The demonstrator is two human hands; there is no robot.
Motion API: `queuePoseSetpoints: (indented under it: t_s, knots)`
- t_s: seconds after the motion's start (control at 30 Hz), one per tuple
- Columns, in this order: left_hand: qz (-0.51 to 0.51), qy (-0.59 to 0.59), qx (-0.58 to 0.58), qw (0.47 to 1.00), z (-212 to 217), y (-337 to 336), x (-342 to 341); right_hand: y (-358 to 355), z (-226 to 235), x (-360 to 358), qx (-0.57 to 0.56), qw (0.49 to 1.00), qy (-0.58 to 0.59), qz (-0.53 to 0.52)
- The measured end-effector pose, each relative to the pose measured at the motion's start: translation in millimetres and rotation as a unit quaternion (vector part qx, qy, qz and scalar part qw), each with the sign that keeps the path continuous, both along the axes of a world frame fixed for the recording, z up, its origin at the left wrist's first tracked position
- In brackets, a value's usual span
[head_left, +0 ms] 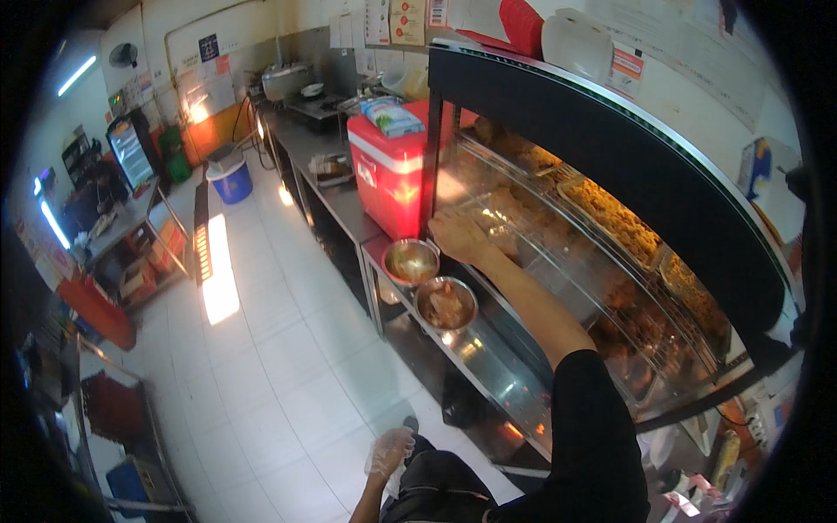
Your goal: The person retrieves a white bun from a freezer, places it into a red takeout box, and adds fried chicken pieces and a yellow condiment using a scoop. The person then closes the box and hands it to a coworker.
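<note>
Reaching across the steel tabletop [501, 370] in the head view, the bare right hand [458, 235] is found at the far end of the glass-fronted display case [602, 131], fingers curled; whether they are clamped on the case edge cannot be determined. The case runs along the tabletop's right-hand edge. The left hand [391, 449], in a clear plastic glove [401, 443], hangs low above the tiled floor [296, 383]; whether its fingers are together cannot be told. Toward the tabletop's far left corner, the nearer metal bowl [422, 307] contains reddish-brown pieces [448, 305]; the farther metal bowl [390, 261], just beside it, has yellowish contents. Beyond that corner stands a red cooler [384, 179], a blue-and-white package [391, 118] lying on top. Fried food [615, 209] is observed inside the case.
</note>
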State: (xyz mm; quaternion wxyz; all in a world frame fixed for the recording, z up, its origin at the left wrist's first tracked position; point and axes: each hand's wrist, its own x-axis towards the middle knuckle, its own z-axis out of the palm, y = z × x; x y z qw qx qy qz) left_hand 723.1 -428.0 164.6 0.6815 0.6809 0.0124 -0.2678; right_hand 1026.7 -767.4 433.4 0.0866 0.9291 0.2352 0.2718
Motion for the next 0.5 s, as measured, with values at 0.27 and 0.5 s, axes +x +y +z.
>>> queuePoseSetpoints:
  t_s: [0.27,0.5]
  knots:
    - [-0.116,-0.108,0.002,0.987,95.9,-31.5,223.1,-40.8,12.2,87.7,0.010,0.995,-0.091,-0.044]
    - [-0.128,-0.203,-0.115,0.964,192.4,-120.9,390.3,-51.0,14.8,55.7,0.016,0.997,-0.025,-0.076]
